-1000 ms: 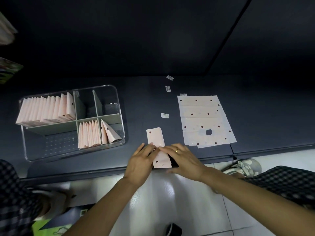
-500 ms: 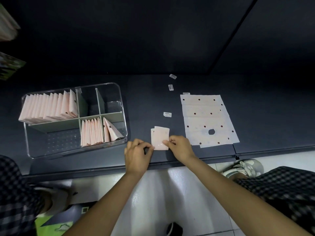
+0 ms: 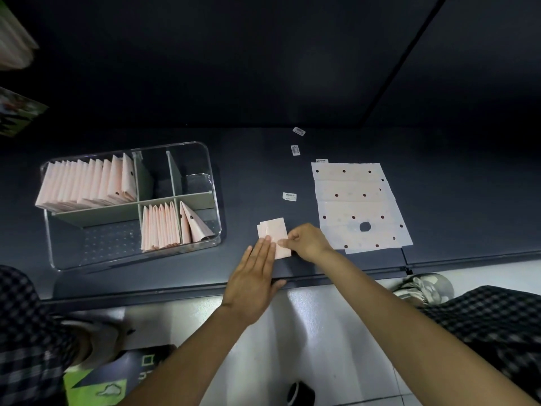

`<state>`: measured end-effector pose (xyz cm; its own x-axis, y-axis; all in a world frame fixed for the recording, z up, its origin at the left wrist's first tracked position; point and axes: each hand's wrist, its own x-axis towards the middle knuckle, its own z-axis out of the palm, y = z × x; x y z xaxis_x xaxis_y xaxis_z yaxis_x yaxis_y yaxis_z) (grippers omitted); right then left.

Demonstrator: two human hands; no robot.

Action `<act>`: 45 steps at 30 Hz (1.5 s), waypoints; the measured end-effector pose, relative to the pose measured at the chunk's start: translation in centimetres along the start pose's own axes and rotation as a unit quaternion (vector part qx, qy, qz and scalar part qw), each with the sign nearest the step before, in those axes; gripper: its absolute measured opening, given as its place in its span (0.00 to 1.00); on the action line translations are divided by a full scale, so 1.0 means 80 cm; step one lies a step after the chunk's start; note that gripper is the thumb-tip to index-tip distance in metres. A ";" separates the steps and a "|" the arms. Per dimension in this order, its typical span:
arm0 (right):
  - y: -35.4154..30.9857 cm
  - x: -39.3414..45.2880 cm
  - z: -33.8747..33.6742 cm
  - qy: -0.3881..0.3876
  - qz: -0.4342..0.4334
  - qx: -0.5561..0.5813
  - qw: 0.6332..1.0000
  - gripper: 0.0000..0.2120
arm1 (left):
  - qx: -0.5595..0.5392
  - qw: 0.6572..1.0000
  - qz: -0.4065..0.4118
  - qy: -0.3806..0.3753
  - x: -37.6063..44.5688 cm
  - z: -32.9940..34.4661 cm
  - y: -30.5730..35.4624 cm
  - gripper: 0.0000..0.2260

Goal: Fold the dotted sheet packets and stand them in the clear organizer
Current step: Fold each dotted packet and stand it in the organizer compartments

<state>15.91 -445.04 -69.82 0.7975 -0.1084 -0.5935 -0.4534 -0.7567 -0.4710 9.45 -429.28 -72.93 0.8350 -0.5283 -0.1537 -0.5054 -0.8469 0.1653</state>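
Set out for a fold-then-file line: clear divided plastic organizer (image 3: 215, 183) far left, half filled with upright pink packets; flat dotted white sheets (image 3: 358, 206) right; between, near edge, small folded pink packet (image 3: 276, 231), flattened under straight-fingered left hand (image 3: 253, 276), pinched by right hand (image 3: 307, 241) to hold the crease.

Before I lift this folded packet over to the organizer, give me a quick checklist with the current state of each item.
1. Folded packet lies flat on the counter: ok.
2. Left hand presses it with straight fingers: ok.
3. Right hand has a pinch grip on its right edge: ok.
4. Crease fully set: cannot tell.
5. Clear organizer has room; near-left compartment holds nothing: ok.
6. Unfolded dotted sheets lie apart from the packet: ok.
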 end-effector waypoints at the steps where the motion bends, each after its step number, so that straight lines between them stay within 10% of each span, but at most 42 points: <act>1: 0.000 0.000 0.000 -0.004 -0.004 -0.008 1.000 0.17 | -0.001 1.000 0.002 -0.012 0.000 0.004 -0.002 0.34; 6: -0.011 -0.010 0.005 0.208 -0.116 0.075 0.968 0.04 | 0.026 0.999 0.018 -0.020 -0.002 0.006 -0.006 0.34; 11: -0.036 -0.005 0.008 -0.040 -0.138 0.242 0.960 0.06 | 0.003 0.999 0.036 -0.028 -0.003 0.008 -0.007 0.31; 17: -0.043 0.017 0.007 -0.065 -0.099 0.235 0.965 0.12 | 0.006 0.999 0.026 -0.033 -0.020 0.010 -0.011 0.30; 21: -0.041 0.021 0.008 0.053 -0.184 0.036 0.981 0.14 | 0.004 0.999 0.025 -0.035 -0.024 0.011 -0.013 0.30; 26: -0.048 0.027 -0.002 0.014 -0.191 -0.173 0.966 0.19 | -0.092 0.995 0.026 0.006 -0.027 0.005 -0.021 0.26; 33: -0.031 0.014 -0.010 -0.027 -0.142 -0.223 0.964 0.04 | -0.344 0.925 -0.127 0.097 -0.009 -0.020 -0.024 0.11; 38: -0.024 -0.024 -0.024 -0.041 -0.150 0.080 0.985 0.11 | -0.495 0.833 -0.231 0.086 0.002 -0.044 -0.034 0.18; 45: -0.069 -0.061 -0.029 0.153 -0.329 -0.217 0.906 0.10 | -0.339 0.931 -0.138 0.023 0.014 -0.108 -0.074 0.07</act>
<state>15.42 -441.84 -62.78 0.9418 0.3342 -0.0372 0.3060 -0.8976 -0.3173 15.28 -424.38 -65.67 0.9290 -0.2804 -0.2414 -0.0311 -0.7092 0.7043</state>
